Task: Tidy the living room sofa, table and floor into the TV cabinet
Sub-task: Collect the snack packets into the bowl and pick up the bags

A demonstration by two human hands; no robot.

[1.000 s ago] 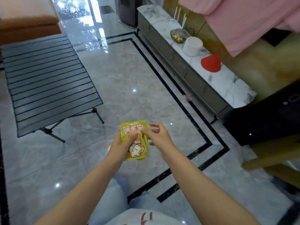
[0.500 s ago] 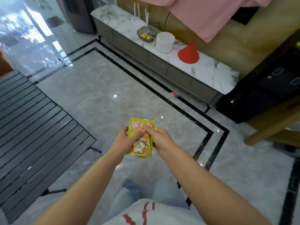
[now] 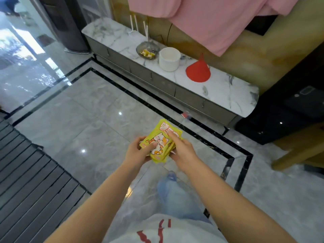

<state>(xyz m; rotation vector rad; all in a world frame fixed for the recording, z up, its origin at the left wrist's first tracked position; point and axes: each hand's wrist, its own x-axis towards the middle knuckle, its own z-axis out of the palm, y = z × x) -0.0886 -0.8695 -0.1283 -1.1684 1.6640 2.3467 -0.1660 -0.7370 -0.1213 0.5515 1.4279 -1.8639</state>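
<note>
While both hands meet at waist height over the floor [image 3: 98, 109], they share a small stack of yellow packets [image 3: 160, 142] printed with a cartoon cat. Left hand [image 3: 138, 151] grips the stack's near left edge, thumb pressed on the top face and fingers curled beneath. Right hand [image 3: 182, 151] cups the right edge, its forefinger laid along the top packet. The packets look light, thin and soft, with slick printed film, so they would likely slide apart if held loosely; pinching the whole stack across its flat faces seems safest. Beyond the hands, across a black border line in the tiles, stands the cabinet [image 3: 189, 92], its drawers closed. On its marble top sit a bowl [image 3: 148, 50], a white tub [image 3: 169, 59] and a red cone [image 3: 198, 71]. A pink cloth [image 3: 210, 20] hangs above. A slatted table [image 3: 29, 174] lies to the left.
</note>
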